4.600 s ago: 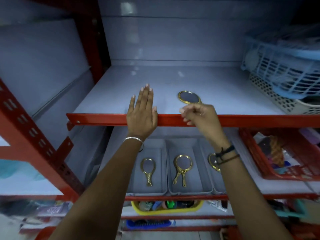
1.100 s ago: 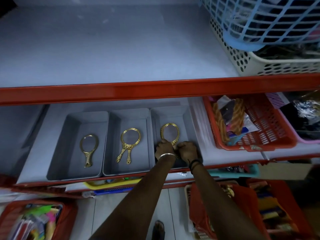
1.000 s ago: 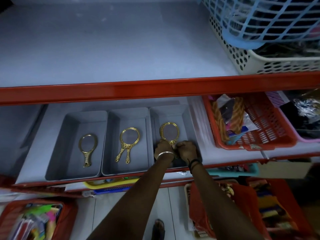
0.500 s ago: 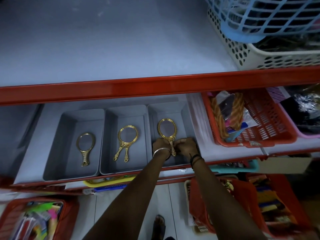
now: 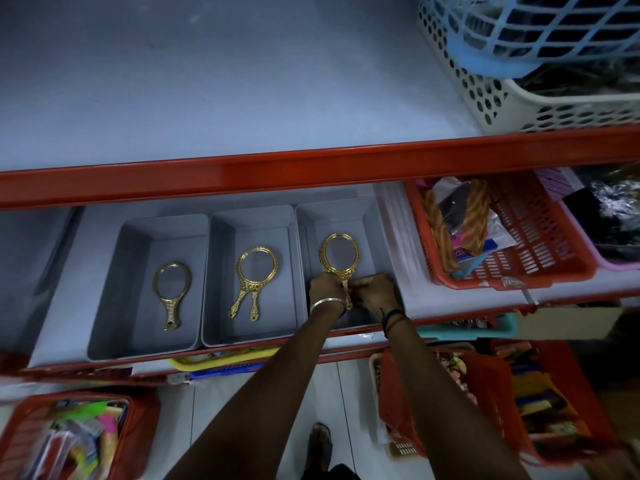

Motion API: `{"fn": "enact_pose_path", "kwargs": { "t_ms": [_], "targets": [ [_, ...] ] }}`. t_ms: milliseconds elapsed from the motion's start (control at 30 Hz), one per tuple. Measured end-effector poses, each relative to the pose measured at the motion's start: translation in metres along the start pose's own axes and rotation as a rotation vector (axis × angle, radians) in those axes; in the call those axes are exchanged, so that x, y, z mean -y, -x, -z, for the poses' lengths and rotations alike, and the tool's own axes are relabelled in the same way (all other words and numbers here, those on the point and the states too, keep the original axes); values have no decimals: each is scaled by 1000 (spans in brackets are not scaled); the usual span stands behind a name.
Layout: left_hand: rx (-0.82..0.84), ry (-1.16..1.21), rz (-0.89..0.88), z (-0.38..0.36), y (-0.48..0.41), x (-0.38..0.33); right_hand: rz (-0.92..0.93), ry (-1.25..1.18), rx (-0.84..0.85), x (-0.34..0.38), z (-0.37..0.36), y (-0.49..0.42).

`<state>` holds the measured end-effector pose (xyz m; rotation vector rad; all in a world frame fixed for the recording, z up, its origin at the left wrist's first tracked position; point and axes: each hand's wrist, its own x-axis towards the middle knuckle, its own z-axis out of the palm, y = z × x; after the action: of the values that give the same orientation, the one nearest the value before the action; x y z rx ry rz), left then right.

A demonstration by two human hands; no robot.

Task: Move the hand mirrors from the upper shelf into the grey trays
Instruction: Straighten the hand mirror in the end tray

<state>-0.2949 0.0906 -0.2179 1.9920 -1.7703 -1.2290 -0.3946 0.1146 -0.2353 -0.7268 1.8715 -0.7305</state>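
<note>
Both bare arms reach forward and down, converging toward the far middle. The left hand [image 5: 325,289], a metal bangle at its wrist, and the right hand [image 5: 375,294], dark bands at its wrist, meet knuckle to knuckle, fingers curled in a pinch.

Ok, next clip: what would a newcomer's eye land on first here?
Probably the gold hand mirror in the right grey tray, with both hands, left hand and right hand, pinching its handle. Then the gold mirrors lying in the middle tray and left tray, under the red shelf edge.
</note>
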Motion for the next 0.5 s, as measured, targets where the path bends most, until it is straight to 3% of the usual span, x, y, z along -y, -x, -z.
{"fn": "enact_pose_path", "kwargs": {
  "t_ms": [500],
  "targets": [
    [20,-8,-67,-2,3,5,194,261,-107,13,-4,19]
  ]
}}
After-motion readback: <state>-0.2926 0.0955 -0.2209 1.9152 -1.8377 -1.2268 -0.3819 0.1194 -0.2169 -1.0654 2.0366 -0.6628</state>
